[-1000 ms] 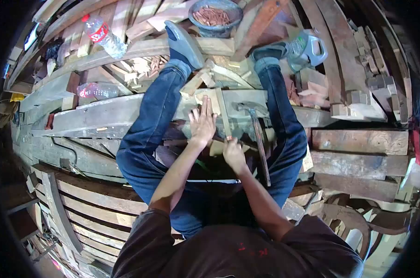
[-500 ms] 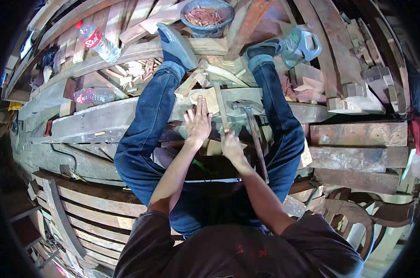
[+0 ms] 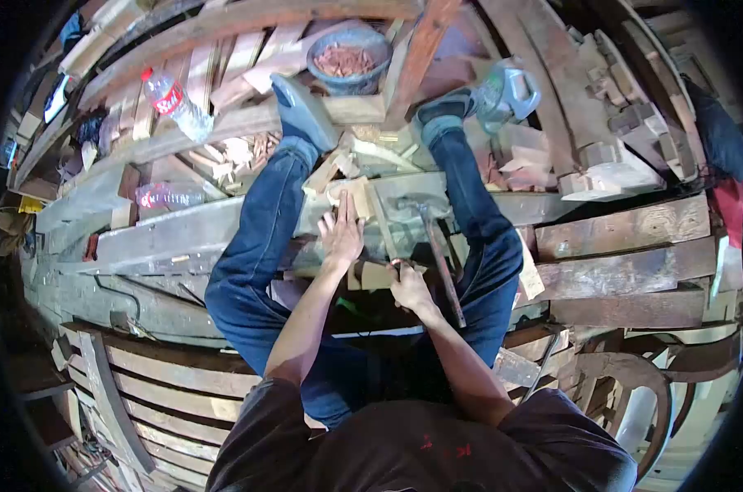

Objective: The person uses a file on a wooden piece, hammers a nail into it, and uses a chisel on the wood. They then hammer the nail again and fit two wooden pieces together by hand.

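Note:
My left hand [image 3: 341, 238] lies on a small pale wood piece [image 3: 354, 193], fingers stretched out and pressing it against the beam. In my right hand [image 3: 411, 289] is the handle of a long flat file [image 3: 382, 220]. Its blade points away from me, alongside the right edge of the wood piece. A claw hammer [image 3: 442, 266] rests just right of the file, head on the beam and handle toward my right thigh. Pale wood offcuts [image 3: 371, 276] lie between my hands and my lap.
A tub of wood pieces [image 3: 348, 63] stands beyond my feet. A red-capped bottle [image 3: 177, 105] and a lying bottle [image 3: 170, 195] are at left, a handled jug [image 3: 507, 94] at right. Wood chips [image 3: 238, 154] lie near my left foot; stacked planks [image 3: 626, 271] are at right.
My right hand and the file have moved back toward my body along the wood piece's edge. My left hand stays on the piece. The whole view has shifted slightly.

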Available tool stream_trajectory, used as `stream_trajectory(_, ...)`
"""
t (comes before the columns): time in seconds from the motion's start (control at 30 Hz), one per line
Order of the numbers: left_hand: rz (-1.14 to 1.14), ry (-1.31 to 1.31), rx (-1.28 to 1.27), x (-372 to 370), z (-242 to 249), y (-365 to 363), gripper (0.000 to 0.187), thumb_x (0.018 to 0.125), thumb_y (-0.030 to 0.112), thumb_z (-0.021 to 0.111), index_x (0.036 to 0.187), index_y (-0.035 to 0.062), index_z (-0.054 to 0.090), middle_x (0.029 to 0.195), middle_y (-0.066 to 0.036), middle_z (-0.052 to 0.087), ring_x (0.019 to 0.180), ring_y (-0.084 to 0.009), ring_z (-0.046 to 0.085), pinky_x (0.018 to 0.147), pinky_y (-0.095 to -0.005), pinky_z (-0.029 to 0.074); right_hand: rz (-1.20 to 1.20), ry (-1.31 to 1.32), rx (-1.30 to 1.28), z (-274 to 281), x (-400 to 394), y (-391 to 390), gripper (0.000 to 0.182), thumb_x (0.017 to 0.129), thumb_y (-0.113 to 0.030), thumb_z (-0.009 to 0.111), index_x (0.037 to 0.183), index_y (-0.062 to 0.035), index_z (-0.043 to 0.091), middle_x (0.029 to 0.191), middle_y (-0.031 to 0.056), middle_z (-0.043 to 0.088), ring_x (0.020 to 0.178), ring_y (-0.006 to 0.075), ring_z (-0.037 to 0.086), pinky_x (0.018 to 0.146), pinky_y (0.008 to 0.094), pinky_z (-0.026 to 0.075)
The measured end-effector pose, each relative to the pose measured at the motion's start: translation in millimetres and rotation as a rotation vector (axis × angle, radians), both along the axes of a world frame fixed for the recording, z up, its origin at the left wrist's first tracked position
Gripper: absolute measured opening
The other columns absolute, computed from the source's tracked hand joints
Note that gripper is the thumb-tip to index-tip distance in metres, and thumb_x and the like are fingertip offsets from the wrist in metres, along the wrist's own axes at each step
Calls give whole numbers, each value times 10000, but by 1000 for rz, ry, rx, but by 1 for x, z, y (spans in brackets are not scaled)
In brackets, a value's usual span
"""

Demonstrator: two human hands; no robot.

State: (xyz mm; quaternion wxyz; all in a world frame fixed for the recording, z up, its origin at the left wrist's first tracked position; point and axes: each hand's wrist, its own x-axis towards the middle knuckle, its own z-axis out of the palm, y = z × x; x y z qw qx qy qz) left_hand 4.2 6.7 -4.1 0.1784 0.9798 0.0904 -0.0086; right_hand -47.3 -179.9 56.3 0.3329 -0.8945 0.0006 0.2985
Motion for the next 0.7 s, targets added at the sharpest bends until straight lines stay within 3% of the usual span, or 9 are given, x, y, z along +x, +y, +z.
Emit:
stream_trajectory(0.03,3,5,-32,0,-1,1,642,1021,379,412,1566,94,227,1652,-21,151,1139,-480,467,994,-583,334,-17,28,35,21,3,1,382,985,-286,510,1118,68,567,619,215,637,518,307,667,477,448,530)
stream_trajectory(0.1,-16,-29,52,-4,-8,6,651,996,344,469,1555,82,261,1655,-7,153,1122,-416,463,987,-548,341,-33,87,101,48,1,-5,437,1011,-371,496,1105,46,585,597,157,629,450,235,634,421,382,497)
stream_trajectory(0.17,-48,-143,-26,-8,-5,14,607,1001,315,451,1539,79,295,1646,-6,173,1260,-445,369,1081,-589,254,-41,49,123,62,-3,-14,414,1013,-357,503,1121,35,579,571,109,586,419,192,593,382,357,449)
stream_trajectory(0.27,-55,-195,-95,-15,16,16,559,996,286,462,1502,72,361,1603,-41,267,1273,-429,350,1074,-578,266,-58,-71,182,71,-15,-33,355,1014,-335,512,1080,1,608,537,48,518,389,153,531,363,322,408)
stream_trajectory(0.37,-56,-195,-52,-20,25,18,530,963,246,505,1456,69,422,1546,-69,356,1262,-416,360,1049,-546,314,-72,-92,300,90,-23,-49,337,1017,-307,511,983,15,604,517,50,519,374,138,514,345,311,379)
stream_trajectory(0.4,-68,-221,-35,-25,27,19,533,942,242,535,1442,80,443,1532,-66,375,1253,-411,372,1037,-534,328,-69,-100,259,101,-25,-54,290,995,-234,515,1037,30,626,529,85,570,403,186,582,388,342,445)
stream_trajectory(0.63,-169,-114,25,-40,16,18,604,859,241,633,1428,130,463,1460,-79,457,1203,-383,422,989,-501,367,-163,-6,463,93,-39,-88,198,1002,-175,506,977,19,539,519,23,471,357,126,453,322,287,330)
stream_trajectory(0.7,-158,-158,35,-41,13,15,627,845,236,650,1428,113,454,1427,-95,471,1201,-392,423,1000,-512,359,-193,43,527,88,-40,-93,181,989,-171,519,1004,3,564,513,35,487,373,137,479,339,304,345)
